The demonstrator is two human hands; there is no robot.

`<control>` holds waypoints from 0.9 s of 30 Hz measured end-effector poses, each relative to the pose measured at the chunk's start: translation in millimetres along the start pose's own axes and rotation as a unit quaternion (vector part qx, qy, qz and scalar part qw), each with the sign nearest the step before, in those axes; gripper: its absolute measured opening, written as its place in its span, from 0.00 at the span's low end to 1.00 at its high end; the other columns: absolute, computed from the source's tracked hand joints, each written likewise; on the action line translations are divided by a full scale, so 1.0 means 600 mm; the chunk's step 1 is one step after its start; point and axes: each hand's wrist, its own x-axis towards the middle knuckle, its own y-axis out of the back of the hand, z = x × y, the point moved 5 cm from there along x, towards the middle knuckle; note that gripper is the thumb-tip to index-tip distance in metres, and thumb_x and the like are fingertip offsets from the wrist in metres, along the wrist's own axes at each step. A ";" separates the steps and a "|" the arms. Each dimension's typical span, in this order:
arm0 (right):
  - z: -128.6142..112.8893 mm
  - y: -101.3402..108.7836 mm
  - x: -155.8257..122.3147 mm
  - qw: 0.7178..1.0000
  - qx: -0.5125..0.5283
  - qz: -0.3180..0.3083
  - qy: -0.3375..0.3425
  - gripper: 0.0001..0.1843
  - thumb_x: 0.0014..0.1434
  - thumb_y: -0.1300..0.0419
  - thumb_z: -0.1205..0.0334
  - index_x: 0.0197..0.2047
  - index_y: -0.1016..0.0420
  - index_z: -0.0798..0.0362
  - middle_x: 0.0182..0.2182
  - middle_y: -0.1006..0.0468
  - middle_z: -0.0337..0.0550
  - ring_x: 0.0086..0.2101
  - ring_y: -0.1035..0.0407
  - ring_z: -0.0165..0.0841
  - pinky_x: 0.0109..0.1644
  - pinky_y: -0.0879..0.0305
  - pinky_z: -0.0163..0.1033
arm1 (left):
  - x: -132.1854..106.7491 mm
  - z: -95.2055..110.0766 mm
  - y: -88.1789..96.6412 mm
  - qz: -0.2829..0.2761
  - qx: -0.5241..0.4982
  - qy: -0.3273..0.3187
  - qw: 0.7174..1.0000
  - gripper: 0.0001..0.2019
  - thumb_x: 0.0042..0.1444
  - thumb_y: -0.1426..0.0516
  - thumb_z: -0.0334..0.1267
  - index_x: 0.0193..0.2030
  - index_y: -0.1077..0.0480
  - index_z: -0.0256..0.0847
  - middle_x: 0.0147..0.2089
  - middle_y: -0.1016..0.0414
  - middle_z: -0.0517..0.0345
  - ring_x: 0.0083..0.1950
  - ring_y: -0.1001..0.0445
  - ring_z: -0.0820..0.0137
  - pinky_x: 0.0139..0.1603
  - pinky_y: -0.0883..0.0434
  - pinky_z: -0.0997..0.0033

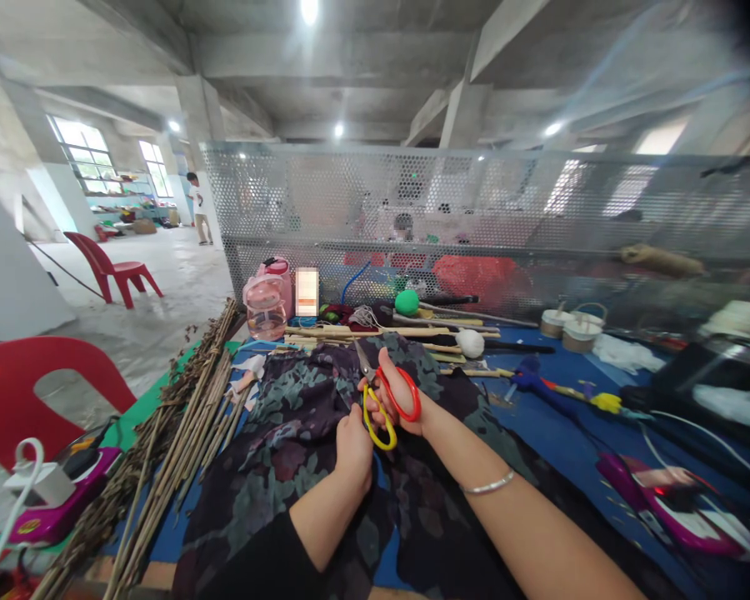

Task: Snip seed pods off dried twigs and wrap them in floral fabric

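A dark floral cloth [300, 442] lies spread over the blue table top [556, 433]. My right hand [403, 400] is closed through the red and yellow handles of a pair of scissors [384, 398], blades pointing away over the cloth. My left hand [353, 442] is closed on a fold of the cloth just below the scissors. A silver bangle [488, 484] sits on my right wrist.
A bundle of long dry sticks [181, 442] lies along the left. A pink bottle [266, 304], wooden rods [375, 332], green and white balls and small tubs [575, 329] stand before a perforated metal screen [475, 208]. Red chairs [116, 267] stand left. Glue guns lie at both sides.
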 end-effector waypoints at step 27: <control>-0.058 0.013 0.047 0.994 -0.045 0.076 0.069 0.36 0.50 0.63 0.26 0.31 0.38 0.53 0.11 0.45 0.28 0.10 0.51 0.21 0.13 0.49 0.27 | -0.012 -0.011 -0.008 0.029 -0.035 0.065 0.997 0.09 0.61 0.55 0.34 0.32 0.38 0.36 0.36 0.26 0.48 0.36 0.23 0.71 0.41 0.30 0.73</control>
